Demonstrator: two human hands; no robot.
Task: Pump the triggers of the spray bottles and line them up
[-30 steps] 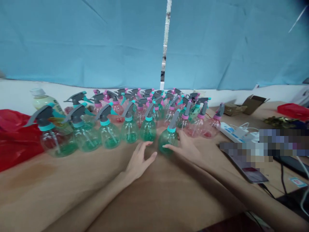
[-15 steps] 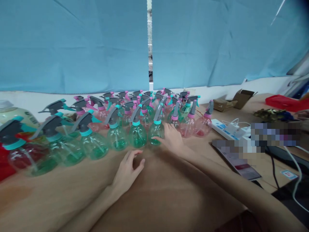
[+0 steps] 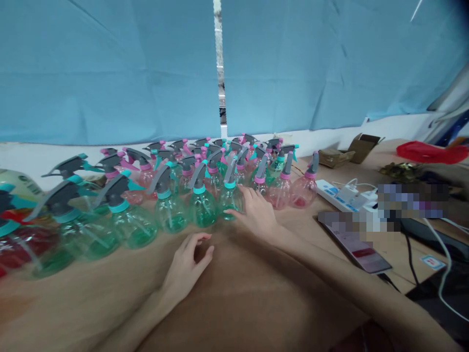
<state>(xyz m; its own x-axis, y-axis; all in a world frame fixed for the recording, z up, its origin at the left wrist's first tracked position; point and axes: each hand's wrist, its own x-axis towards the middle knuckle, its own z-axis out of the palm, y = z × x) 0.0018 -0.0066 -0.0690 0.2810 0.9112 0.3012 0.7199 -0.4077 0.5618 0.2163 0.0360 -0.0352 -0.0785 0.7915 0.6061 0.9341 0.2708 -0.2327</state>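
Apparently for tidy order, green spray bottles (image 3: 201,208) stand upright in a row ahead of my left hand (image 3: 186,261) and off to its left. That hand's thumb and fingers are spread in a loose curve around nothing, perhaps kept low so as not to knock the row. At my right hand (image 3: 258,212) the end green bottle (image 3: 227,199) stands upright, my thumb across its lower front and my fingers by its right side, likely set wide to suit the round body; whether I press on it, I cannot tell. As for room, the row hems in my left fingertips ahead; between my hands the wooden tabletop (image 3: 220,283) opens back toward me; just past my right knuckles, pink spray bottles (image 3: 278,193) crowd close; farther right, a white power strip (image 3: 330,191) and a flat dark device (image 3: 355,242) edge my sideways reach.
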